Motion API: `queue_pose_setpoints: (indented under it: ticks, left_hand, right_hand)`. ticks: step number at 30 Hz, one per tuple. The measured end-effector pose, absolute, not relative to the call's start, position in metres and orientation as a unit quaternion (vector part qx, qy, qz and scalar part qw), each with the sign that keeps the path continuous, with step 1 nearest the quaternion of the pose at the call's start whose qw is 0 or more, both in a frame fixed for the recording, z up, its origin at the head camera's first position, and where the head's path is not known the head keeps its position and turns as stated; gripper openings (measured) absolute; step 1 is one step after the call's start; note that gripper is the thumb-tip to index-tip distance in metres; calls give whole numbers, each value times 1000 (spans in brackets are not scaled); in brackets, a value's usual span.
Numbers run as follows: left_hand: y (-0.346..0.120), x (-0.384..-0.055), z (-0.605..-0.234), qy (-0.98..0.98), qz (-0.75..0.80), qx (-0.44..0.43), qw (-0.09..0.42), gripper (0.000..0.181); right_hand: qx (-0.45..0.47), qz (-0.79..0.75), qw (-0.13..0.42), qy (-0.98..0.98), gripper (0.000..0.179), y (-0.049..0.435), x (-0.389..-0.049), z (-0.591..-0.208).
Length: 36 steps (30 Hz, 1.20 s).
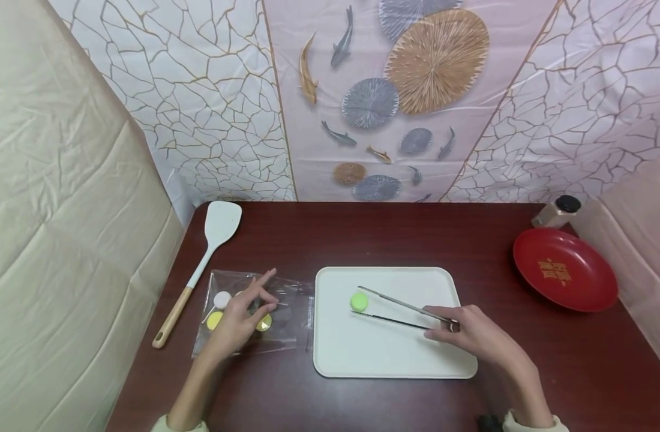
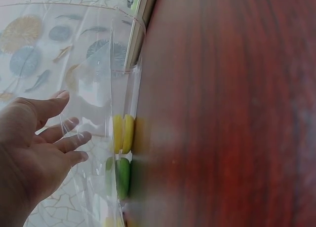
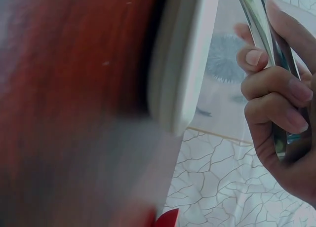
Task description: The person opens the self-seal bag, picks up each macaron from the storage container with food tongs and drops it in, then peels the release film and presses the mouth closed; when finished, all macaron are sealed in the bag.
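My right hand (image 1: 473,333) grips a pair of metal tongs (image 1: 400,305) over the white tray (image 1: 384,360). The tong arms are spread, with their tips on either side of a bright green macaron (image 1: 359,302) on the tray. In the right wrist view, my fingers curl round the tongs (image 3: 256,24). My left hand (image 1: 238,321) is over a clear plastic bag (image 1: 284,336) holding several macarons, among them a white one (image 1: 222,300) and a yellow one (image 1: 213,321). Its fingers are loosely extended beside the bag's film, thumb apart from them. A green macaron (image 2: 123,177) shows inside the bag.
Left of the bag lies a white spatula (image 1: 200,264) with a wooden handle. A red plate (image 1: 584,270) with gold characters is at the right, and behind it a jar (image 1: 554,213) with a black lid. Patterned cloth (image 1: 227,108) hangs behind the dark wooden table (image 1: 357,231).
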State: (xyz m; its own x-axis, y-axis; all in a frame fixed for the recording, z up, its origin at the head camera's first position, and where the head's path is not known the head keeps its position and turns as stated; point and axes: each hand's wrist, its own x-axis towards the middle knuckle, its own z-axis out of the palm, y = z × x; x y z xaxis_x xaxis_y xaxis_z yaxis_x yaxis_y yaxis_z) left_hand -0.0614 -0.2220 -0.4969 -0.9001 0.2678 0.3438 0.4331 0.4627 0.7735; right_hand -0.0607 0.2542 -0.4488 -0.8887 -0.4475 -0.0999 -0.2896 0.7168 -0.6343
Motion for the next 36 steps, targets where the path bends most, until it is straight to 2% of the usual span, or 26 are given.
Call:
queue_pose_setpoints:
  ticks: [11,18,30,36]
  left_hand:
    - [-220,-61,-496,-852,-476,-203,85,18]
    - [-220,-62,-498,-849,-477,-210,90,18]
    - [-222,-62,-496,-845,-481,-216,92,15]
    - [-221,-62,-497,-843,-480,-220,98,18]
  right_hand:
    - [-209,-322,118,916,47,259,-59,-454]
    - [-244,-331,135,902,46,255,-60,-448]
    - [-300,-317,126,891,37,184,-71,-446]
    - [-349,-309,98,880,49,161,-100,-520]
